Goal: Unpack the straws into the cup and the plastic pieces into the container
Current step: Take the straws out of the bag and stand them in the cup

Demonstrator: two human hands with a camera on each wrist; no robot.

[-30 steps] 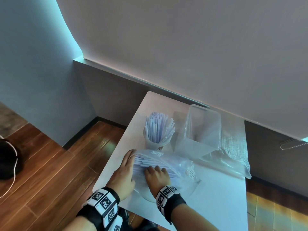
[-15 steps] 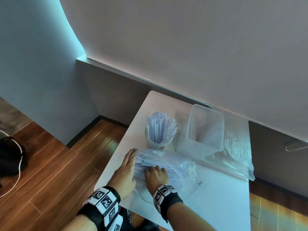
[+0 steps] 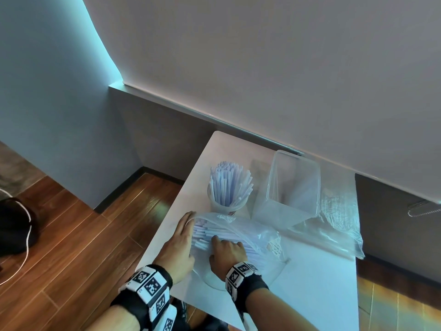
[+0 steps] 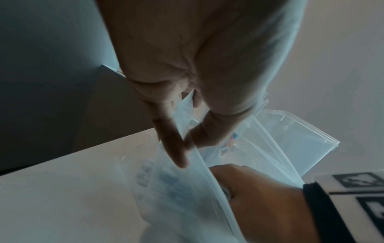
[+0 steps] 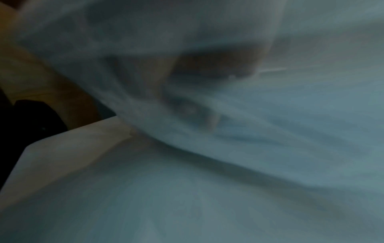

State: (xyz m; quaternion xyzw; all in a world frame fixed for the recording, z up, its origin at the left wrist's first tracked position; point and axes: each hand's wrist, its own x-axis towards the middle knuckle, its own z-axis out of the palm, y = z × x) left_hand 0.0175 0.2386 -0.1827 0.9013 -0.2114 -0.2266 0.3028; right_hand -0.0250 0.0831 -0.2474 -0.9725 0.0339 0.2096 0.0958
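Up close, left hand pinching bag rim, right hand grasp unclear, label unreadable

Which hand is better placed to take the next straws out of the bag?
Probably the right hand: it lies on the straws in the bag. The left hand pinches the bag's edge, holding it open.

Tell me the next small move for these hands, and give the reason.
Probably the right hand should draw a bundle of straws out of the bag toward the cup. The left hand pinches the bag's open edge, the right hand is inside on the straws, and the cup stands just behind, already holding many.
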